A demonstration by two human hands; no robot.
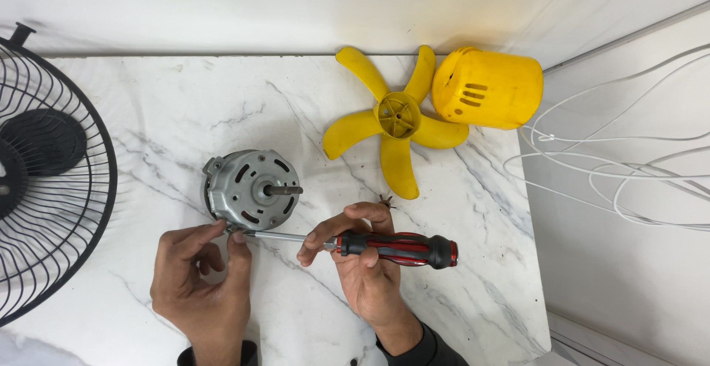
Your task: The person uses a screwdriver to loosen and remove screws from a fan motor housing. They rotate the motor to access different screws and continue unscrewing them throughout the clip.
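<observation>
- Our right hand (362, 255) grips the red-and-black screwdriver (399, 248); its tip could slip off the fan motor (250, 190) edge.
- Our left hand (203, 277) pinches at that tip, so a slip may jab the fingers.

White marble table (458, 307); white wall (222, 4); evenly lit.

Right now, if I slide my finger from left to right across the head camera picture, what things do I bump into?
Black wire fan guard → grey metal fan motor → yellow plastic fan blade → yellow plastic motor cover → white cable loops.
</observation>
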